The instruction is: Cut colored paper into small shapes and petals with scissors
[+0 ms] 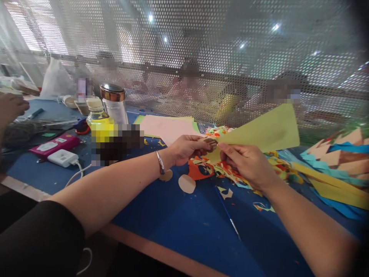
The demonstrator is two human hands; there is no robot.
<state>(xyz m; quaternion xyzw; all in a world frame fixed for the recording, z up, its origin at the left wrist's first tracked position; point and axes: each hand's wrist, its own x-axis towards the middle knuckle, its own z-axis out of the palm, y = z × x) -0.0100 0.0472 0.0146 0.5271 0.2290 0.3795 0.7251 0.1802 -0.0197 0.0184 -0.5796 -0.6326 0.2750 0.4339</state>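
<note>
"What does the head view show?"

"A person's left hand [188,149] and right hand [250,159] meet above a blue counter [173,215], a yellow-green sheet [265,130] raised at the right hand and stretching toward the far right."

"And the fingers?"

"The left ones are clamped on a small brownish piece [212,143], too small to identify; the right ones pinch the sheet by its left end."

"What lies around them?"

"Just beneath, a heap of coloured paper scraps [227,172] and an orange cut-out sheet [198,171]. Nearer, a pale paper disc [186,184] and a thin blue stick [227,213]. Far left, another person's hand [13,107] enters at the edge."
</note>
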